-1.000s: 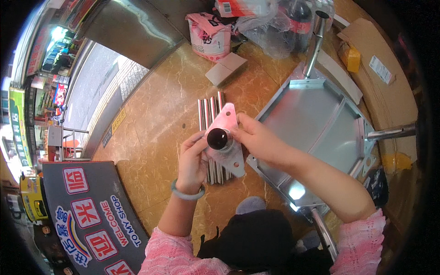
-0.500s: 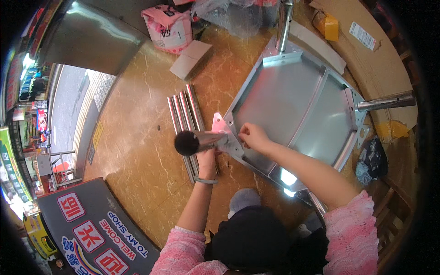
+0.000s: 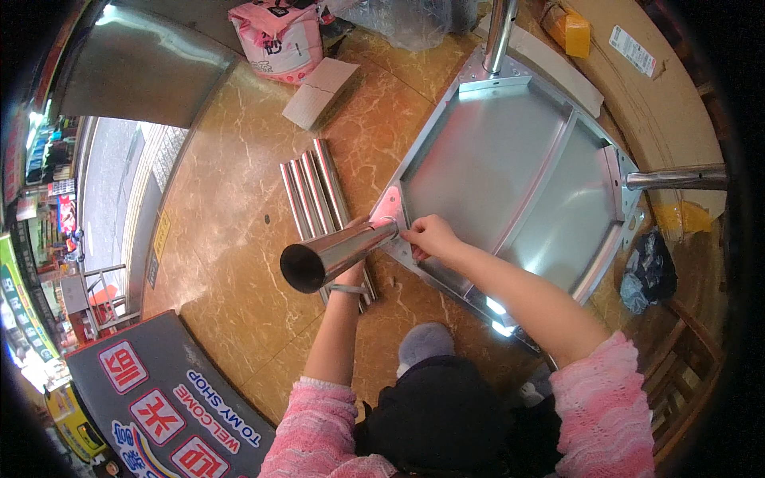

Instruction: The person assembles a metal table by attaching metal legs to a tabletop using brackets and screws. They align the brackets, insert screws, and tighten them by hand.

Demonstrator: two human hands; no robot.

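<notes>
A steel tabletop frame [image 3: 510, 159] lies with its underside up and tubular legs rising from its corners. At the near left corner, a shiny table leg [image 3: 339, 251] with an open end stands on a perforated bracket [image 3: 392, 205]. My left hand [image 3: 351, 274] is round the lower part of this leg, closed, its fingers mostly hidden behind the tube. My right hand [image 3: 433, 237] is at the inner side of the same corner, thumb and fingers pinched together against the frame's edge. Whatever it pinches is too small to make out.
Several loose steel tubes [image 3: 312, 187] lie on the brown floor, left of the frame. Flattened cardboard [image 3: 669, 103] lies beyond it, and a dark plastic bag [image 3: 648, 275] to its right. A pink and white sack [image 3: 279, 44] and a cardboard piece [image 3: 321, 93] sit far left. A doormat [image 3: 159, 390] lies near left.
The leg's open end has swung toward the lower left and looks larger. My right hand has come closer to the leg's base. The whole view has shifted slightly.
</notes>
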